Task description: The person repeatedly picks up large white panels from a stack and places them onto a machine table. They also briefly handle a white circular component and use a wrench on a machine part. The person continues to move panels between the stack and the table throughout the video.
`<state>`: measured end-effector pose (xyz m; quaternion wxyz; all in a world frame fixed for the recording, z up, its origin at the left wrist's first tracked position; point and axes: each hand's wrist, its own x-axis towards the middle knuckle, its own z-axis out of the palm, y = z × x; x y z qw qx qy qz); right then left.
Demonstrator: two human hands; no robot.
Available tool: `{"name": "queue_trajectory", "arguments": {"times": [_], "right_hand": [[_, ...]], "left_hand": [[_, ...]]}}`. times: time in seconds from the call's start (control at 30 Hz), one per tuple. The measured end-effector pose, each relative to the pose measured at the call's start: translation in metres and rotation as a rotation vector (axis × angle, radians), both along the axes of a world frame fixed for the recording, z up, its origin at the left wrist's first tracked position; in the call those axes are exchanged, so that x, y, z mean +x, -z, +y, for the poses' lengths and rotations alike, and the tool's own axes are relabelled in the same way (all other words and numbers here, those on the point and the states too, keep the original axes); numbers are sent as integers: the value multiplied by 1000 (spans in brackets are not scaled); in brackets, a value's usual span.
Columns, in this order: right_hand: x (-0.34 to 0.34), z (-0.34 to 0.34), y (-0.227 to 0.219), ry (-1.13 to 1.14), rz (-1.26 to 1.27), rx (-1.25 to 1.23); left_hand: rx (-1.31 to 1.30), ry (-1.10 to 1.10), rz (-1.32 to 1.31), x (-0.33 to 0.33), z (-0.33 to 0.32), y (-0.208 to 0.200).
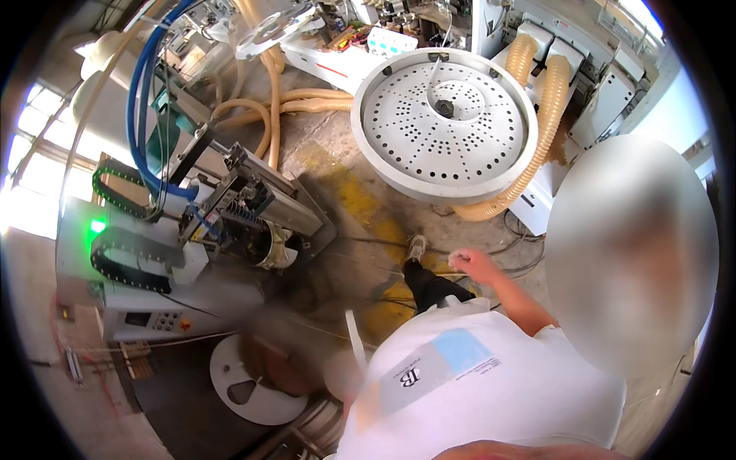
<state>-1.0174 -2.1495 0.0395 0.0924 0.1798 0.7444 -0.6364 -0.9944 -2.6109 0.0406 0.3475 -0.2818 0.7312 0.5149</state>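
Neither of my hands can be made out. A strip of bare skin (529, 451) crosses the lower edge; I cannot tell whose it is. Very close by, a co-worker in a white printed T-shirt (537, 391) fills the lower right. One bare arm of this person reaches toward the middle, its hand (471, 264) loosely curled, with nothing visible in it. A dark trouser leg and a shoe (416, 247) show beyond the shirt. At lower left lies a white reel (230, 379) with cut-outs, partly covered by a brown blurred shape (284, 364) I cannot identify.
A machine with a control panel (157, 320), blue hoses (138, 100) and a lit green lamp (97, 226) stands left. Beyond the co-worker is a large round perforated tray (399, 146). Ribbed tan ducts (553, 100) bend around it. Cables (521, 253) lie across the yellow-marked floor.
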Motion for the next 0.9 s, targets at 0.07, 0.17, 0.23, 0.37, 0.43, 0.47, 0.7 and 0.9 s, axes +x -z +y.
{"name": "queue_trajectory", "arguments": {"times": [0.07, 0.17, 0.23, 0.37, 0.43, 0.47, 0.7, 0.9], "right_hand": [[-52, 8, -27, 36, 98, 105], [-146, 39, -66, 208, 89, 357], [-208, 75, -64, 382, 96, 521], [-299, 149, -29, 566, 77, 939], [-316, 171, -33, 403, -218, 1001], [-318, 177, -41, 301, -319, 1017], [-282, 188, -147, 724, 234, 1319], [-219, 97, -269, 828, 158, 1418]], "left_hand": [[-69, 6, -19, -46, 3, -10], [-150, 75, 51, -133, 17, -42], [-179, 164, 146, -197, 36, -71], [-128, 351, 229, -316, 56, -124], [-74, 443, 330, -366, 96, -163], [-34, 490, 353, -390, 125, -192], [-9, 1450, 621, -548, 275, -274], [86, 2125, 1028, -633, 417, -234]]}}
